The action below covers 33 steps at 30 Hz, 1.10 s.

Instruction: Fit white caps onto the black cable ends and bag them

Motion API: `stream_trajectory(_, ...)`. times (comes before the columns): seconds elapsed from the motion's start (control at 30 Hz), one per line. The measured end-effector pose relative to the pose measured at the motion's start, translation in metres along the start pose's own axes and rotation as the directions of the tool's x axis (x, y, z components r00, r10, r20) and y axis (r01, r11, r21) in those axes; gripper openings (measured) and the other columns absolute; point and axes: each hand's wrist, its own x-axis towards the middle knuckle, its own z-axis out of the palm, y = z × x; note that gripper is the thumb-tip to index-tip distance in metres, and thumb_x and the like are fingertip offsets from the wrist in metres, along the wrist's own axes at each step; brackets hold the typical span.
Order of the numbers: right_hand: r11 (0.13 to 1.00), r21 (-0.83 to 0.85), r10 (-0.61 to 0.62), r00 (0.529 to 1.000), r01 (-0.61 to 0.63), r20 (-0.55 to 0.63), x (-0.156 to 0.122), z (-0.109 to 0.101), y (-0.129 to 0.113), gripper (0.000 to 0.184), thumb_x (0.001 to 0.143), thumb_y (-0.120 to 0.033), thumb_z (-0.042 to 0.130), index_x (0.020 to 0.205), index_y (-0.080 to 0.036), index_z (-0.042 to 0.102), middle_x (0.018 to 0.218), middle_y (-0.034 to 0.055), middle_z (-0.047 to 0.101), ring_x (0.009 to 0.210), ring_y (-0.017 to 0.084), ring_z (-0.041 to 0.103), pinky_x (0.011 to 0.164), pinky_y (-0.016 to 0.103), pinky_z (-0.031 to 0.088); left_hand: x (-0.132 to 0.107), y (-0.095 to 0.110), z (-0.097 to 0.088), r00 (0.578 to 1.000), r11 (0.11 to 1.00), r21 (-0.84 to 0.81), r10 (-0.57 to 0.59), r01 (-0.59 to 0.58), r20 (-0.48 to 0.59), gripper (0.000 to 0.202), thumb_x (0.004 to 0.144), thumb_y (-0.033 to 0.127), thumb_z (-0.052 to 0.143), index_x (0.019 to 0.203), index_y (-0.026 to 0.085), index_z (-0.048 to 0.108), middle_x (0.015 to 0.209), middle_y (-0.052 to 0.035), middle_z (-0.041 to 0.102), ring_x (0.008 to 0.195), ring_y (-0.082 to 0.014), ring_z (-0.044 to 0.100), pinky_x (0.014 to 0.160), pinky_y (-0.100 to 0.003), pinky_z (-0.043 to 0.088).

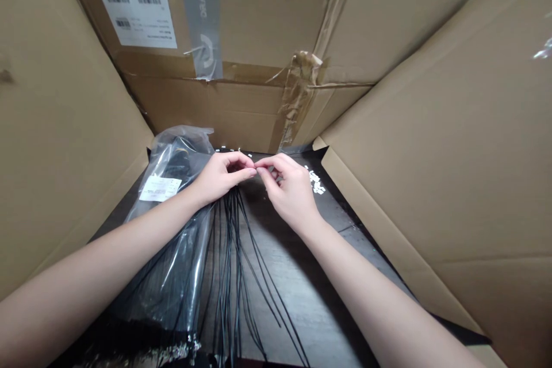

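Note:
My left hand point(226, 174) and my right hand point(290, 188) meet fingertip to fingertip over the middle of the dark table. Both are closed in a pinch, and whatever lies between the fingertips is too small to make out. A loose bundle of thin black wires point(233, 241) runs from below my left hand toward the front edge. Under my left forearm lies a clear plastic bag point(190, 259) with more black wires inside. Small white pieces point(317, 181) are heaped just right of my right hand. A few more white bits point(223, 149) lie behind my left hand.
Cardboard walls stand on the left point(64, 126), on the right point(452, 144) and at the back point(250, 23), around the dark table point(297, 287). The back box carries a white barcode label point(133, 6) and grey tape point(199, 11). A paper label point(160, 189) sits on the bag.

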Motion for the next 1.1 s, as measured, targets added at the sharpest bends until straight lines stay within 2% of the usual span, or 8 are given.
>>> stream_trajectory(0.33,0.992,0.099,0.067,0.996,-0.073,0.058,0.0016,-0.0023,0.0007,0.013,0.090,-0.023,0.056,0.082,-0.020,0.065,0.085,0.0050,0.064,0.069,0.016,0.059,0.061,0.029,0.048,-0.0003,-0.0010,-0.0005,0.999,0.998,-0.054,-0.044,0.045,0.023,0.029,0.076,0.041,0.076,0.083,0.013,0.072,0.077,-0.0033,0.070,0.070,-0.0137,0.061,0.070,-0.027,0.048)
stream_trajectory(0.63,0.992,0.110,0.054,0.996,-0.062,0.075,0.0017,-0.0028,0.0012,0.013,0.092,-0.021,0.053,0.082,-0.020,0.062,0.086,0.0039,0.061,0.067,0.015,0.056,0.060,0.028,0.046,-0.0009,0.0005,-0.0018,0.995,0.998,-0.061,-0.015,0.021,0.096,0.028,0.084,0.041,0.066,0.081,0.013,0.069,0.079,-0.0052,0.071,0.074,-0.0148,0.062,0.074,-0.028,0.048)
stream_trajectory(0.87,0.992,0.110,0.050,0.995,-0.060,0.089,0.0010,-0.0035,-0.0024,0.013,0.091,-0.019,0.054,0.081,-0.020,0.061,0.085,0.0041,0.061,0.068,0.015,0.055,0.060,0.028,0.045,-0.0007,0.0027,-0.0006,0.993,0.999,-0.032,-0.032,0.036,0.112,0.027,0.084,0.040,0.062,0.076,0.015,0.065,0.073,-0.0030,0.066,0.069,-0.0138,0.058,0.070,-0.028,0.047)
stream_trajectory(1.1,0.994,0.094,0.043,0.996,-0.050,0.083,0.0006,-0.0029,-0.0014,0.013,0.092,-0.021,0.053,0.084,-0.020,0.064,0.085,0.0052,0.063,0.069,0.016,0.057,0.059,0.028,0.045,-0.0010,0.0007,0.0004,0.990,0.998,-0.023,-0.048,0.052,0.134,0.025,0.085,0.039,0.058,0.073,0.017,0.061,0.070,-0.0015,0.063,0.070,-0.0147,0.058,0.073,-0.029,0.048)
